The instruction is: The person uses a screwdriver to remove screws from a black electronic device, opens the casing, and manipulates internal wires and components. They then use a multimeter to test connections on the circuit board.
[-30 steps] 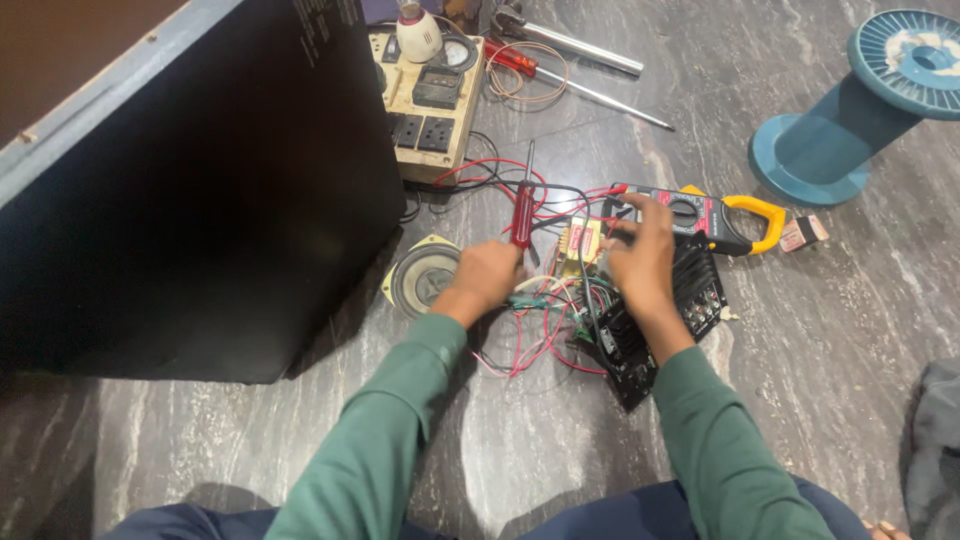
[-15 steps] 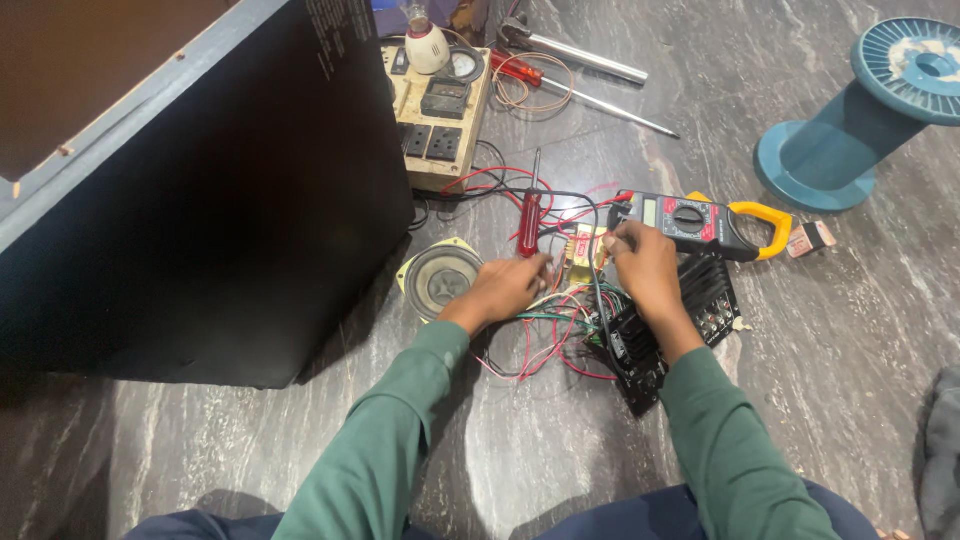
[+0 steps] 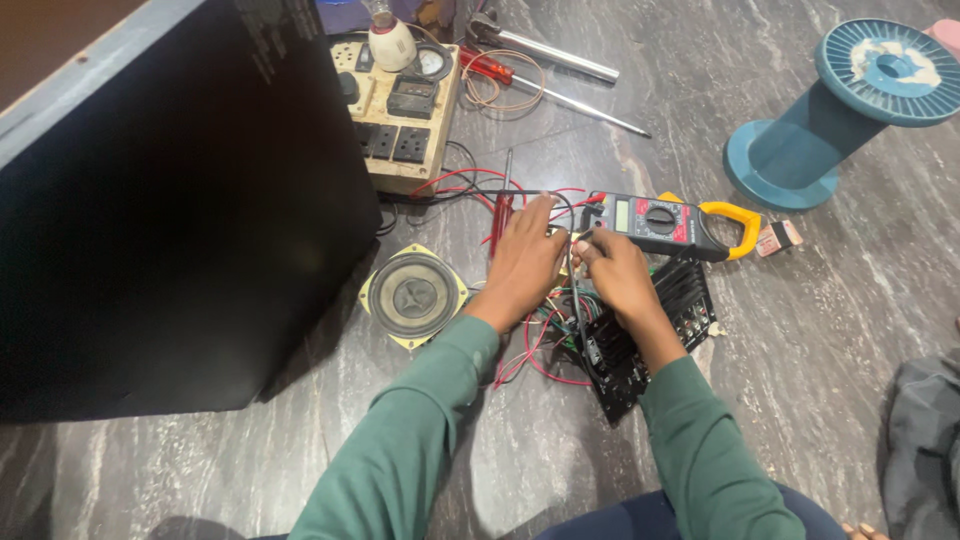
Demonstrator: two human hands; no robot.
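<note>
My left hand (image 3: 525, 262) lies palm down on a tangle of red, green and black wires (image 3: 540, 350), fingertips at a black lead beside the meter. Whatever is under its palm is hidden. My right hand (image 3: 612, 272) is curled just right of it, pinching a black lead over a black circuit board (image 3: 660, 335). A red and black clamp meter (image 3: 660, 218) with a yellow jaw lies just beyond both hands. A red-handled probe (image 3: 503, 205) lies left of my left fingertips.
A big black cabinet (image 3: 170, 200) fills the left. A small round speaker (image 3: 412, 297) sits beside it. Behind are a cream socket board (image 3: 400, 110), a red-handled screwdriver (image 3: 500, 68) and a metal wrench (image 3: 555, 50). A blue spool (image 3: 835, 120) stands at right, grey cloth (image 3: 925, 450) at lower right.
Both hands have drawn together next to the meter; my left hand slid right and forward off the speaker side, and my right hand came off the meter onto a lead.
</note>
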